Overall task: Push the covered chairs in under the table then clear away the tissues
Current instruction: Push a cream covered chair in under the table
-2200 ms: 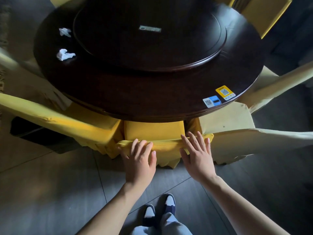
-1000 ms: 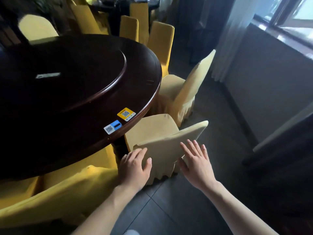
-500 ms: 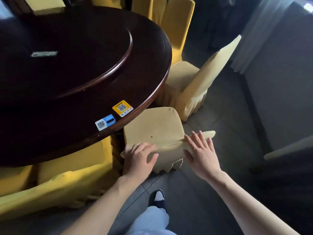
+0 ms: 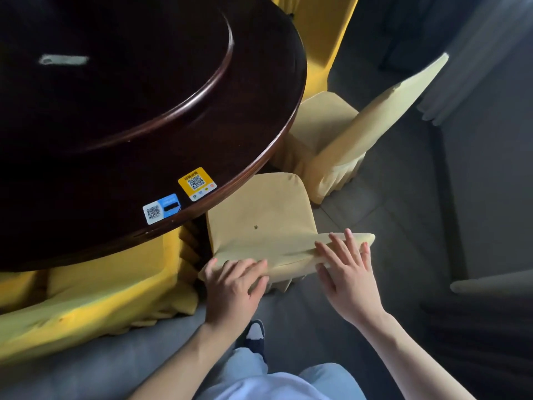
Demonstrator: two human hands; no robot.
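Note:
A pale yellow covered chair (image 4: 259,217) stands at the edge of the round dark wooden table (image 4: 121,157), its seat mostly out from under the rim. My left hand (image 4: 233,287) lies flat on the left end of its backrest top, fingers spread. My right hand (image 4: 346,269) rests flat on the right end of the same backrest. To the left, a bright yellow covered chair (image 4: 95,290) sits tucked under the table. No tissues are in view.
Another pale covered chair (image 4: 354,131) stands angled out beyond the first, and a bright yellow one (image 4: 320,30) behind it. Two QR stickers (image 4: 178,194) sit on the table rim. A grey curtain (image 4: 476,53) and dark furniture (image 4: 490,313) line the right. My foot (image 4: 253,333) is on the tiled floor.
I turned from the bright yellow chair, now tucked in, to the pale chair on its right. Both hands came down onto its backrest and the view closed in on it.

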